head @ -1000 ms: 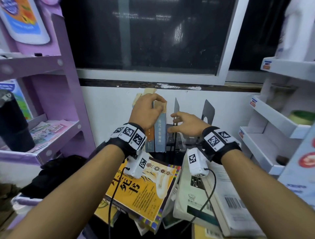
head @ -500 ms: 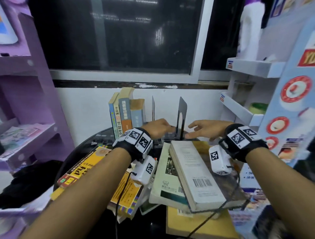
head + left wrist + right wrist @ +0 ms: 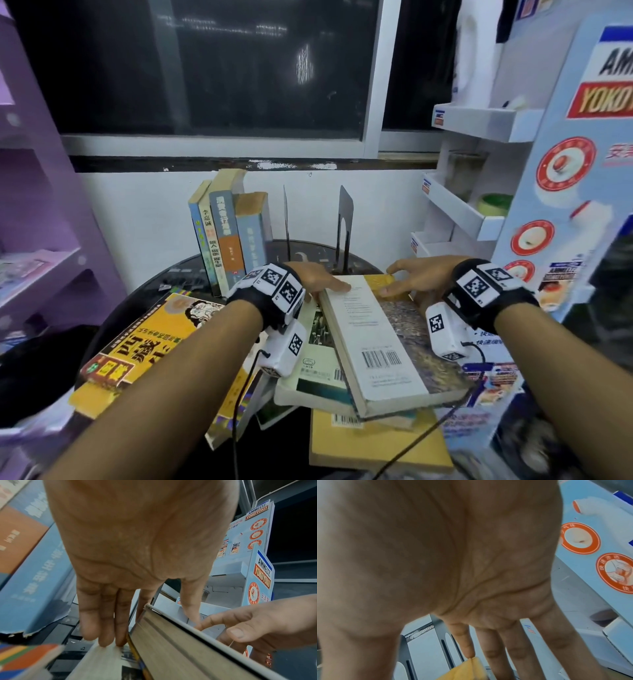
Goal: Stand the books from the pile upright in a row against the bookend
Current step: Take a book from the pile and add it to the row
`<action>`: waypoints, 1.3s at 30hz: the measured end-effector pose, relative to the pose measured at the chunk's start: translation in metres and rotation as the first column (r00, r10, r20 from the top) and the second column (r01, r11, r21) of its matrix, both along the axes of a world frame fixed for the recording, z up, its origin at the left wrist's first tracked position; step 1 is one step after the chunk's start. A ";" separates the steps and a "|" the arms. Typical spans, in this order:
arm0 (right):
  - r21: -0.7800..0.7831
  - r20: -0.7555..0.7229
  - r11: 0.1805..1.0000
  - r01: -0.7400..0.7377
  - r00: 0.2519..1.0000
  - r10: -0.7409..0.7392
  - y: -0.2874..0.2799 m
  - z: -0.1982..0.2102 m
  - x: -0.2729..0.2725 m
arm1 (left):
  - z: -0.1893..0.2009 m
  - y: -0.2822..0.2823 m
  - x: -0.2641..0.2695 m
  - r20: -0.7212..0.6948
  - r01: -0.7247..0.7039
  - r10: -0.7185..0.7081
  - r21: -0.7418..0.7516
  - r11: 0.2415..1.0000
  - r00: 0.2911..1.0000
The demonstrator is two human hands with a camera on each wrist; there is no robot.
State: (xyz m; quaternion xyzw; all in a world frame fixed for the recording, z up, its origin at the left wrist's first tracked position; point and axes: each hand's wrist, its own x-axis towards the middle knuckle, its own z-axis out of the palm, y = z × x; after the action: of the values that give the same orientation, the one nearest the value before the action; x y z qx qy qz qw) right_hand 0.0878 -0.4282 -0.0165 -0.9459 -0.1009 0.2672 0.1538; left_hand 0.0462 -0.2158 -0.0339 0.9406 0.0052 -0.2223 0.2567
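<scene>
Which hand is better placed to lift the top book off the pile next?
Left, probably. The left hand already touches the top book at its far corner, thumb on the cover, on the side of the standing row. The right hand hovers open at the far edge, gripping nothing.

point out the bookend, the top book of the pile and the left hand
bookend (image 3: 345,219), head view, on its upright metal plate
top book (image 3: 376,346), head view, on its white back cover
left hand (image 3: 310,275), head view, on its back

Glossy paper cover on top book (image 3: 383,342), thin dark metal bookend (image 3: 344,229), torn cardboard-like blue spine (image 3: 34,588)
</scene>
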 end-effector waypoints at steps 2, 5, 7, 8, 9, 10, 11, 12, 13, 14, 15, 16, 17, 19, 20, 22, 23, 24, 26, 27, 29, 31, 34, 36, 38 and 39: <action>-0.019 0.007 1.000 -0.015 1.000 0.015 0.001 -0.002 0.002 | -0.001 -0.001 0.000 -0.014 -0.007 0.007 0.002 1.000 1.000; -0.048 0.011 0.998 -0.048 0.999 0.048 0.003 -0.003 0.005 | -0.003 -0.003 0.001 -0.009 -0.023 0.023 -0.022 0.999 1.000; -0.060 0.023 0.996 -0.066 0.997 0.067 0.003 -0.004 0.006 | -0.005 -0.003 0.003 -0.008 -0.047 0.046 -0.062 0.997 0.999; -0.052 0.025 0.996 -0.069 0.997 0.070 0.003 -0.004 0.006 | -0.007 -0.002 0.004 -0.004 -0.062 0.061 -0.089 0.994 0.998; -0.035 0.027 0.997 -0.066 0.997 0.067 0.003 -0.005 0.007 | -0.008 -0.002 0.004 -0.002 -0.077 0.078 -0.118 0.990 0.997; -0.015 0.029 0.998 -0.063 0.998 0.063 0.003 -0.005 0.006 | -0.008 -0.002 0.005 -0.007 -0.095 0.095 -0.149 0.984 0.995; 0.000 0.036 0.998 -0.058 0.998 0.058 0.002 -0.006 0.006 | -0.008 -0.003 0.004 -0.014 -0.106 0.105 -0.182 0.978 0.994; 0.010 0.045 0.998 -0.055 0.997 0.055 0.002 -0.006 0.006 | -0.007 -0.005 0.004 -0.019 -0.122 0.121 -0.215 0.969 0.993; 0.017 0.056 0.998 -0.054 0.997 0.053 0.001 -0.006 0.005 | -0.005 -0.007 0.002 -0.025 -0.148 0.146 -0.249 0.957 0.989; 0.023 0.066 0.998 -0.053 0.996 0.051 0.000 -0.006 0.005 | -0.003 -0.009 0.001 -0.035 -0.176 0.174 -0.283 0.943 0.984; 0.037 0.072 0.998 -0.052 0.996 0.049 -0.001 -0.006 0.005 | -0.002 -0.011 0.000 -0.043 -0.196 0.192 -0.319 0.927 0.980; 0.056 0.075 0.997 -0.047 0.996 0.042 -0.002 -0.005 0.005 | -0.001 -0.011 -0.001 -0.052 -0.208 0.203 -0.355 0.911 0.978; 0.078 0.082 0.996 -0.038 0.996 0.031 -0.003 -0.004 0.005 | -0.001 -0.011 -0.002 -0.055 -0.214 0.209 -0.395 0.894 0.976; 0.114 0.112 0.993 -0.019 0.994 0.006 -0.003 0.000 0.005 | -0.002 -0.009 -0.001 -0.060 -0.233 0.233 -0.483 0.844 0.971; 0.127 0.134 0.992 -0.010 0.991 -0.007 -0.002 0.004 0.004 | -0.002 -0.008 0.000 -0.057 -0.244 0.253 -0.531 0.812 0.966; 0.152 0.177 0.988 0.013 0.983 -0.040 0.000 0.011 0.004 | 0.002 -0.006 0.000 -0.030 -0.257 0.304 -0.616 0.744 0.952; 0.174 0.190 0.984 0.028 0.980 -0.061 0.001 0.014 0.004 | 0.005 -0.005 0.001 -0.017 -0.262 0.331 -0.650 0.713 0.944; 0.203 0.201 0.978 0.042 0.976 -0.083 0.002 0.018 0.003 | 0.008 -0.004 0.001 -0.001 -0.260 0.353 -0.679 0.686 0.936; 0.253 0.247 0.966 0.054 0.962 -0.119 0.005 0.026 0.001 | 0.014 -0.001 0.003 0.044 -0.243 0.403 -0.736 0.632 0.914; 0.270 0.288 0.962 0.049 0.949 -0.129 0.008 0.029 0.000 | 0.017 -0.001 0.004 0.074 -0.233 0.435 -0.757 0.610 0.898; 0.306 0.370 0.951 0.036 0.916 -0.154 0.013 0.035 -0.001 | 0.021 0.002 0.006 0.110 -0.227 0.508 -0.801 0.554 0.854; 0.358 0.425 0.933 0.033 0.884 -0.194 0.020 0.039 -0.003 | 0.026 0.005 0.007 0.111 -0.208 0.569 -0.860 0.466 0.815; 0.444 0.486 0.896 0.028 0.832 -0.268 0.029 0.046 -0.011 | 0.033 0.012 0.008 0.096 -0.167 0.623 -0.922 0.350 0.777; 0.520 0.494 0.854 0.030 0.805 -0.329 0.035 0.051 -0.017 | 0.038 0.018 0.005 0.088 -0.123 0.632 -0.951 0.282 0.770; 0.592 0.473 0.806 0.025 0.798 -0.372 0.040 0.055 -0.021 | 0.042 0.024 0.002 0.108 -0.055 0.623 -0.970 0.237 0.775; 0.617 0.463 0.787 0.020 0.799 -0.383 0.042 0.057 -0.022 | 0.043 0.027 -0.001 0.128 -0.019 0.613 -0.974 0.228 0.779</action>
State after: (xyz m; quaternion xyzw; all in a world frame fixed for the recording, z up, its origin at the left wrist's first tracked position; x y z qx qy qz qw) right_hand 0.0657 -0.3860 0.0406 -0.8924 -0.1120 -0.0885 0.4281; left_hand 0.0453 -0.1888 0.0089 0.6025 0.0095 0.1265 0.7879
